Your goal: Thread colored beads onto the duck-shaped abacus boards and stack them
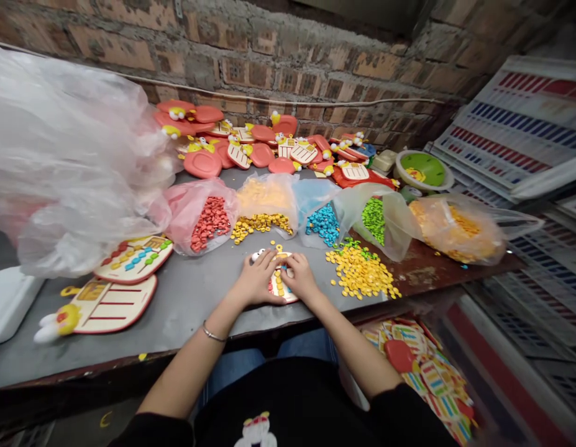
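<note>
A cream toy board [279, 288] with red, yellow and blue beads in its slots lies on the grey table between my hands. Its left side is gripped by my left hand [257, 280], fingers bent over the top edge. My right hand [301, 277] is curled on the board's right side, fingers near the blue beads; whether it pinches a bead is hidden. Loose yellow beads [362, 271] are heaped to the right. Behind the board stand open bags of red beads [210, 223], yellow beads [262, 225], blue beads [322, 223] and green beads [373, 220].
Two more boards [115, 305] lie at the left beside a white box [10, 301] and a large plastic bag [73, 155]. Red toy parts [202, 163] pile along the brick wall. A green bowl [425, 169] sits at the back right, above another bag [460, 230].
</note>
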Action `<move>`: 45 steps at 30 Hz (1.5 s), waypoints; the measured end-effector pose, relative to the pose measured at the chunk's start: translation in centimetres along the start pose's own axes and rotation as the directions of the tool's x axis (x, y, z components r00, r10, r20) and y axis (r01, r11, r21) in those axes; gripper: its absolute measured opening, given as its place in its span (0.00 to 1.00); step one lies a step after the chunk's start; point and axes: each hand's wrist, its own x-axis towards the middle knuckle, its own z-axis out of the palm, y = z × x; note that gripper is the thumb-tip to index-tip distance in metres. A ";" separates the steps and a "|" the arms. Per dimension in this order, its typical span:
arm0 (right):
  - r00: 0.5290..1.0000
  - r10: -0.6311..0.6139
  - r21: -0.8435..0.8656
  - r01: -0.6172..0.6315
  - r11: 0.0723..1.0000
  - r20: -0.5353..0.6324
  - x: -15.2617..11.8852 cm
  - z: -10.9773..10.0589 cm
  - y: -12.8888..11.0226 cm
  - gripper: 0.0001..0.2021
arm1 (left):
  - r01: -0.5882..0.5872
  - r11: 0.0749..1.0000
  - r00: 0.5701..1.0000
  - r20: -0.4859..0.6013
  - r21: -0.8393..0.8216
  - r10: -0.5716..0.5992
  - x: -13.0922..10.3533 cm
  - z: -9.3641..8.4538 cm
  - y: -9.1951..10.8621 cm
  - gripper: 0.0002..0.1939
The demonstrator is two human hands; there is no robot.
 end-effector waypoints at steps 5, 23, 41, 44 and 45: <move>1.000 0.007 -0.060 -0.008 0.998 -0.014 0.1 0.2 -0.1 0.04 | -0.001 1.000 1.000 -0.001 0.014 0.001 0.0 0.2 -0.1 0.56; 0.994 -0.107 0.019 0.106 0.994 0.033 0.6 0.4 0.5 0.07 | 0.000 1.000 1.000 0.019 0.022 0.000 0.2 -0.1 0.0 0.54; 0.976 -0.136 0.160 0.109 0.981 0.168 -0.4 -0.6 0.2 0.13 | -0.015 1.000 1.000 0.004 -0.016 0.015 0.4 -0.1 -0.1 0.53; 0.980 -0.110 0.146 0.086 0.985 0.164 -1.2 -1.1 0.1 0.07 | -0.007 1.000 1.000 0.007 -0.009 0.007 0.4 0.1 -0.2 0.52; 0.983 -0.107 0.116 0.090 0.989 0.148 -1.4 -1.3 0.1 0.04 | -0.013 1.000 1.000 0.004 -0.008 0.013 0.4 0.2 -0.3 0.51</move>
